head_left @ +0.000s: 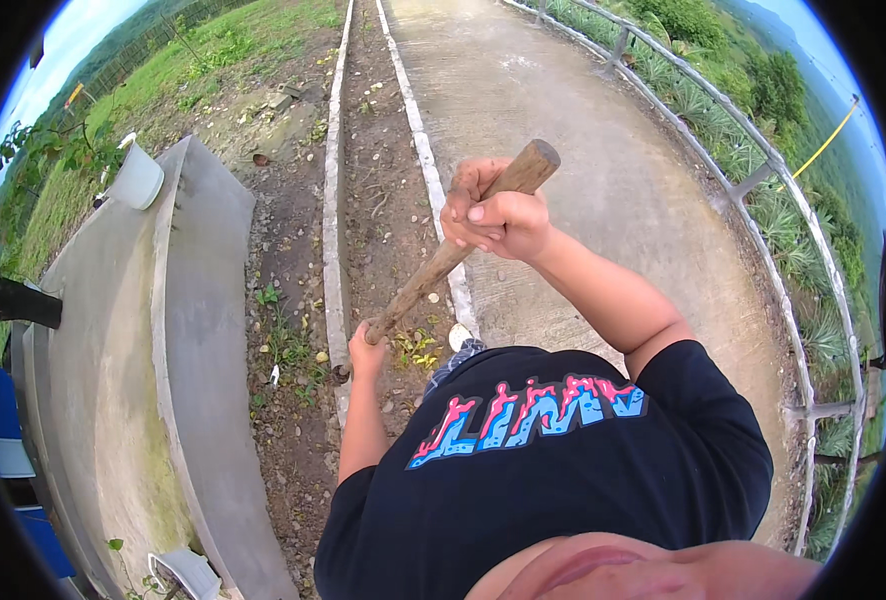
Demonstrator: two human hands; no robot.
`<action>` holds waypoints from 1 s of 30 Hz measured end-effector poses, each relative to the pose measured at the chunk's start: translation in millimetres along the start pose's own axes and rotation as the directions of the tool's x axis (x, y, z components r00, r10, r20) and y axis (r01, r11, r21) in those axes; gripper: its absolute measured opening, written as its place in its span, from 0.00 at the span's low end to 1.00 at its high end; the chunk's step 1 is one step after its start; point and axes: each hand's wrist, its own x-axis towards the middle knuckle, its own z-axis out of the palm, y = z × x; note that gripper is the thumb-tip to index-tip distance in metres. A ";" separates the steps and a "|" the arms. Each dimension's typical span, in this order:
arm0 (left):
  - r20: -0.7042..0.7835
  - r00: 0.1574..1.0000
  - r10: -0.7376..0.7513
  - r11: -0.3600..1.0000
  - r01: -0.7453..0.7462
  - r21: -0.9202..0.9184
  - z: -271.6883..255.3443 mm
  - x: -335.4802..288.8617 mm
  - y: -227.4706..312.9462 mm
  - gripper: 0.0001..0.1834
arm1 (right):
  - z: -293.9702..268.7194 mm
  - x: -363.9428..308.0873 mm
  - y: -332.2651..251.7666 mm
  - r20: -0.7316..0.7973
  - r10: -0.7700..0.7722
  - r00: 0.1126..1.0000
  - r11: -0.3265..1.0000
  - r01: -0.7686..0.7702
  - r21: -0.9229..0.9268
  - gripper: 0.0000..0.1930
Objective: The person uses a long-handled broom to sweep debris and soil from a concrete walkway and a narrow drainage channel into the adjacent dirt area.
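A thick, round wooden pole [425,277] slants across in front of me, its blunt cut end up and to the right. Near that upper end, my right hand [498,215] is wrapped round it, thumb across the wood. Lower down, my left hand [366,350] is closed round the same pole. A small dark piece [341,373] shows just beside the left hand; I cannot tell whether it belongs to the pole. The pole's lower end is hidden. Below the hands lies a strip of brown soil [373,200] with pebbles and a few yellowish leafy plants [415,348].
Narrow concrete curbs [334,200] border the soil strip. On the left stands a grey concrete wall [203,300] bearing a white pot [138,178]; another white pot [188,572] is nearer. To the right run a concrete path [603,130] and a railing [753,180] above green plants.
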 end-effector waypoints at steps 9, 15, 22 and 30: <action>-0.132 0.990 -0.045 0.996 0.035 -0.078 -9.6 47.3 35.5 0.14 | -45.5 87.2 12.8 0.191 0.064 0.979 0.997 -0.071 0.032 0.05; -0.118 0.989 -0.084 0.996 0.079 -0.048 2.6 87.9 20.5 0.14 | -90.0 130.8 16.7 0.199 0.089 0.976 0.992 -0.104 0.066 0.04; -0.180 0.969 -0.168 0.986 0.168 -0.019 10.0 116.6 28.7 0.16 | -129.6 174.2 29.9 0.332 0.052 0.942 0.986 -0.102 0.135 0.05; -0.294 0.938 -0.185 0.983 0.176 -0.057 21.8 152.4 18.9 0.21 | -170.6 242.8 38.0 0.661 0.007 0.751 0.994 -0.079 0.080 0.07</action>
